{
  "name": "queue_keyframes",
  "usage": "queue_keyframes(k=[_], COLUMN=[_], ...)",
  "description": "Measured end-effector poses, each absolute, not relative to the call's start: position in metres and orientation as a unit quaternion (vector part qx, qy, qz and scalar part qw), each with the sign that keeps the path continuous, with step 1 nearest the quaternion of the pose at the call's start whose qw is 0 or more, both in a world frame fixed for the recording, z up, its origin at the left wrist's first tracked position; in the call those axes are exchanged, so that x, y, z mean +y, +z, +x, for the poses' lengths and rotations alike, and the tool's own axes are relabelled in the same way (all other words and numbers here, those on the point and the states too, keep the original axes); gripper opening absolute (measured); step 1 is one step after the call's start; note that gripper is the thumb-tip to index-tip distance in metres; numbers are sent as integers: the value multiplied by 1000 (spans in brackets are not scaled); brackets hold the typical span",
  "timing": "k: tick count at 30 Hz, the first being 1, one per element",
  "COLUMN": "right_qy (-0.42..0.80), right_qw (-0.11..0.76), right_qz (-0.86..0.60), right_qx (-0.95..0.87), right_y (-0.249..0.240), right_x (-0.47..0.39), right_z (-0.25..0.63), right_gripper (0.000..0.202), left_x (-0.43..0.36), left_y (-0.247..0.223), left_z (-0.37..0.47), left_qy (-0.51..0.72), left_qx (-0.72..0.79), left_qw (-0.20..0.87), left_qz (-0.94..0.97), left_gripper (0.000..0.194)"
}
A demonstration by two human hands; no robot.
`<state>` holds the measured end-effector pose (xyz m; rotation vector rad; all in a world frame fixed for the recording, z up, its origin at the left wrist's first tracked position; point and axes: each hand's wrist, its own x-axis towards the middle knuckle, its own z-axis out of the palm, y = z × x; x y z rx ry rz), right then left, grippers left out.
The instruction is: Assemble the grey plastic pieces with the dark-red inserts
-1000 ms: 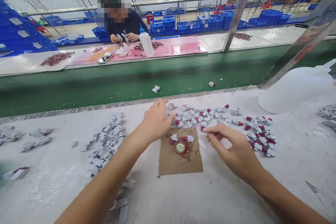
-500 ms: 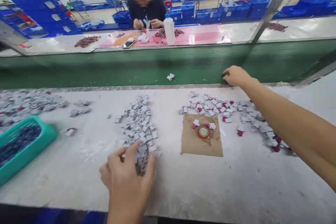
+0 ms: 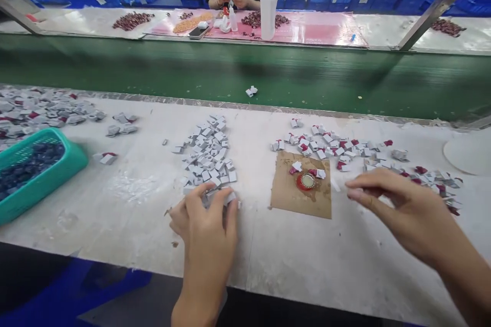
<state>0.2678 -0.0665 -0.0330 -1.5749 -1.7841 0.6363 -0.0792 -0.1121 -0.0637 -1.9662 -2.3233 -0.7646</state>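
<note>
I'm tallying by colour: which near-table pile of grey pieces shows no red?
The middle pile, at the left hand; the left pile and right pile both show dark red parts.

Bare L hand [image 3: 210, 225], R hand [image 3: 408, 214]

The pale pieces [image 3: 210, 149] look plastic, the brown square [image 3: 291, 198] matt cardboard.

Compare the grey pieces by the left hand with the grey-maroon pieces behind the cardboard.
The small blocky grey pieces look all grey; the grey-maroon pieces show maroon parts. The grey pieces run front to back; the grey-maroon pieces spread sideways. Both share the white table.
</note>
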Motion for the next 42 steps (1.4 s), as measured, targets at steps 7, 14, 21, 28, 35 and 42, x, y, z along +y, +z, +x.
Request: queue_keyframes(k=[7, 14, 21, 28, 35, 42], right_qy=[275, 273, 351, 351, 318, 313], right_qw=[328, 299, 423, 416, 406, 408], right_qz=[-645, -631, -588, -585, -583, -580], right_qx=[-633, -661, -593, -602, -628, -632], right_y=[-59, -45, -36, -40, -44, -45], right_x=[-127, -131, -94, -71, -70, -69], right_z=[266, 271, 236, 217, 215, 214], right_gripper=[28, 16, 12, 11, 12, 12], left_x=[-108, -117, -106, -93, -95, -93], left_y=[-58, -74, -64, -61, -68, -69], left_z=[-54, -28, -12, 8, 8, 9], left_qy=[-346, -368, -424, -447, -460, -477], left_qx=[-633, -602, -579, -554, -545, -536], left_qw=[-181, -307, -443, -531, -544, -528], left_qz=[-668, -638, -537, -460, -442, -454], left_gripper=[10, 8, 14, 21, 20, 18])
